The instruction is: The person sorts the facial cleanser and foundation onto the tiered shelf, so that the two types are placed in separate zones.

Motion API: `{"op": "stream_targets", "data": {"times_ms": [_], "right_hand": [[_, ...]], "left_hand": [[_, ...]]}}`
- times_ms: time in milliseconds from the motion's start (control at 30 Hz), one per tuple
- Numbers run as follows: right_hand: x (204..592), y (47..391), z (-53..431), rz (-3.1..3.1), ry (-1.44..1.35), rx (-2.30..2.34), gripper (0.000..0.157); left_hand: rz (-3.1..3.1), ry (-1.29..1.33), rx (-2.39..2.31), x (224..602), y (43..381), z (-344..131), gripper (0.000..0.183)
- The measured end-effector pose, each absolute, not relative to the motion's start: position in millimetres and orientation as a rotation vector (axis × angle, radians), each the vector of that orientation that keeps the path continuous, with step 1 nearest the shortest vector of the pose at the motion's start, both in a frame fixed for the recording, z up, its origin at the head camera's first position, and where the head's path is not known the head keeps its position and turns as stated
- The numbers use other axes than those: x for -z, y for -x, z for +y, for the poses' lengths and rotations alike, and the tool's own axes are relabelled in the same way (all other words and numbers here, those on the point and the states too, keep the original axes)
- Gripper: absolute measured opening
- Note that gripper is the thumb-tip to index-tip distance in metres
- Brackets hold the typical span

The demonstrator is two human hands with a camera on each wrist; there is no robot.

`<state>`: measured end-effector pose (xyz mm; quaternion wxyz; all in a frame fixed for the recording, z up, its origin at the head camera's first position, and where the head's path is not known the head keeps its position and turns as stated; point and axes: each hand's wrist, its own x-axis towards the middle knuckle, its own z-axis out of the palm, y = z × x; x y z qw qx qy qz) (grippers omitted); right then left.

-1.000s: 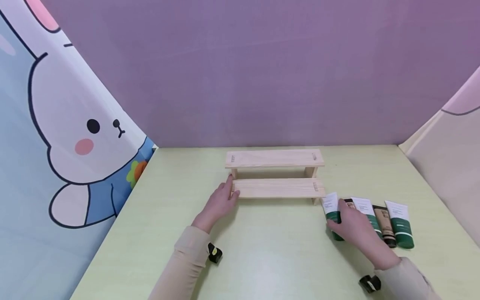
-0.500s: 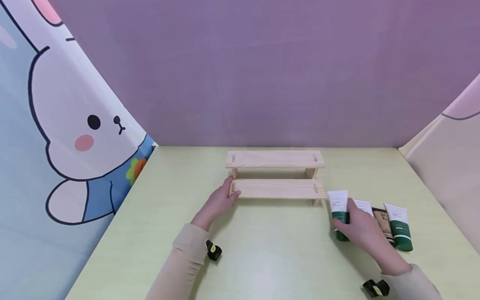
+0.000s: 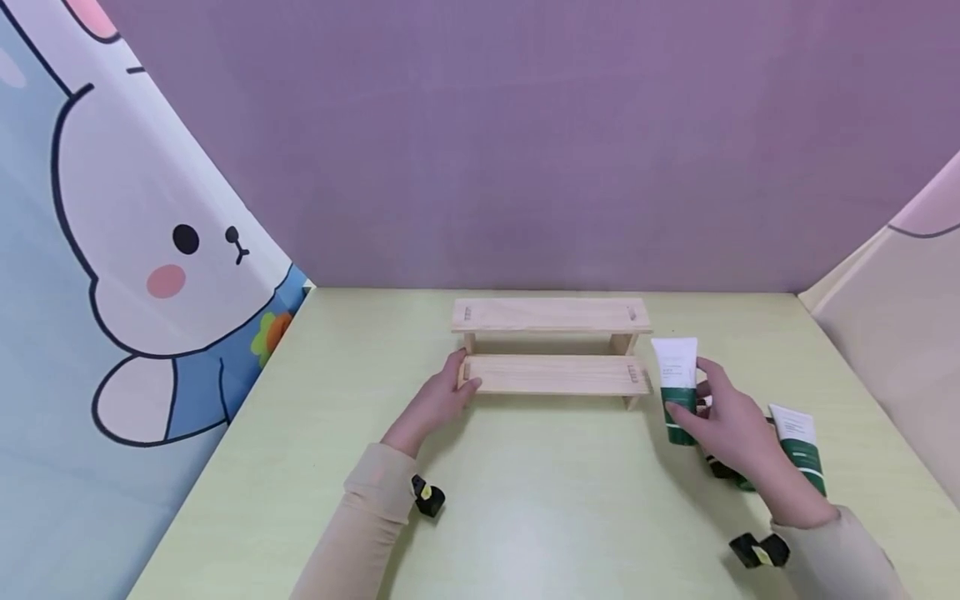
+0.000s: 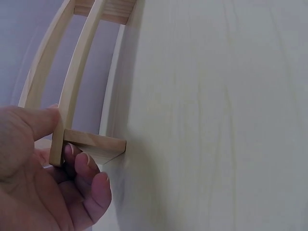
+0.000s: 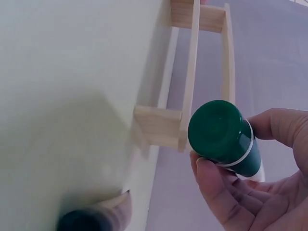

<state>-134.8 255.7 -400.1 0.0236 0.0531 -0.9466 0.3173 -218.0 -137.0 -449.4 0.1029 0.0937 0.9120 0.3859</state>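
A two-tier wooden stand (image 3: 555,375) sits at the far middle of the table. My left hand (image 3: 431,404) grips the left end of its lower board, thumb on top and fingers curled underneath in the left wrist view. Beside the stand's right end, my right hand (image 3: 731,421) holds a white and green squeeze tube (image 3: 677,367) between thumb and fingers. That tube is raised off the table, its green cap (image 5: 214,130) pointing down. Other tubes lie under and behind the right hand, mostly hidden by it.
Another white and green tube (image 3: 799,442) lies at the right of the table (image 3: 525,500). A tube with a dark cap (image 5: 89,219) shows blurred in the right wrist view. A purple backdrop (image 3: 555,150) rises behind the table, with a rabbit-print cloth (image 3: 150,217) at the left.
My right hand has picked the leftmost white and green tube off the row and lifted it up and away from me, beside the stand. The left hand stays on the lower board.
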Motion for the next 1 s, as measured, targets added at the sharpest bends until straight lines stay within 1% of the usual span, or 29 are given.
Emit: {"op": "stream_targets", "data": {"times_ms": [267, 500, 1000], "right_hand": [[389.6, 153.6, 240.0, -2.799, -0.271, -1.144, 0.073], [380.0, 168.5, 218.9, -2.712, -0.315, -1.28, 0.072], [361.3, 207.6, 172.9, -2.62, -0.393, -1.576, 0.065]], "left_hand": [[2.664, -0.251, -1.153, 446.3, 217.7, -137.0, 0.069], [2.676, -0.244, -1.14, 448.0, 216.8, -136.8, 0.068], [2.693, -0.233, -1.109, 446.4, 217.3, -134.0, 0.067]]}}
